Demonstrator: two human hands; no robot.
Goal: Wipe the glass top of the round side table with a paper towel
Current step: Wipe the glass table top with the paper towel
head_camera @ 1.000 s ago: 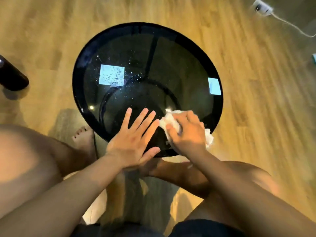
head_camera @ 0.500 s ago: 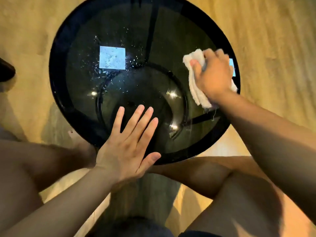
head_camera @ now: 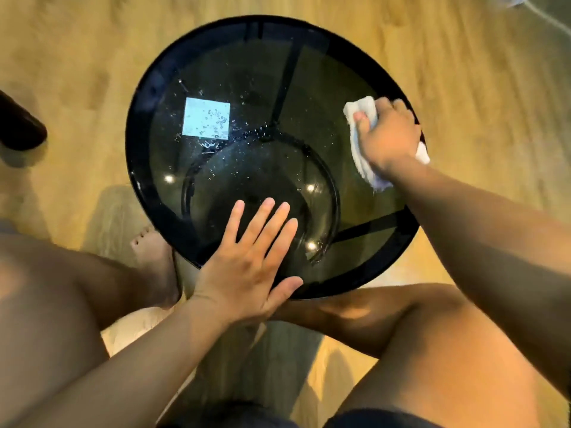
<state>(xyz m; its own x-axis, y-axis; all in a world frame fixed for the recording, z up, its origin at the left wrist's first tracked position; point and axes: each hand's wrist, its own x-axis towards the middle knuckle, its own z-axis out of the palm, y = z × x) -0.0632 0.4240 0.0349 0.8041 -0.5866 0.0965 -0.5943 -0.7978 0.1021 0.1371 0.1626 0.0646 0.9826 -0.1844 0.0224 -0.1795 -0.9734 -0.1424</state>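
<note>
Head view: left hand (head_camera: 247,270) flat, fingers spread, on glass top (head_camera: 309,88); right hand (head_camera: 387,139) gripping paper towel (head_camera: 361,108).

Left hand (head_camera: 247,267) flat, fingers (head_camera: 262,220) spread; right hand (head_camera: 389,137) curled, arm outstretched

White crumpled paper towel (head_camera: 358,140) lies on droplet-speckled dark glass top (head_camera: 247,88).
</note>
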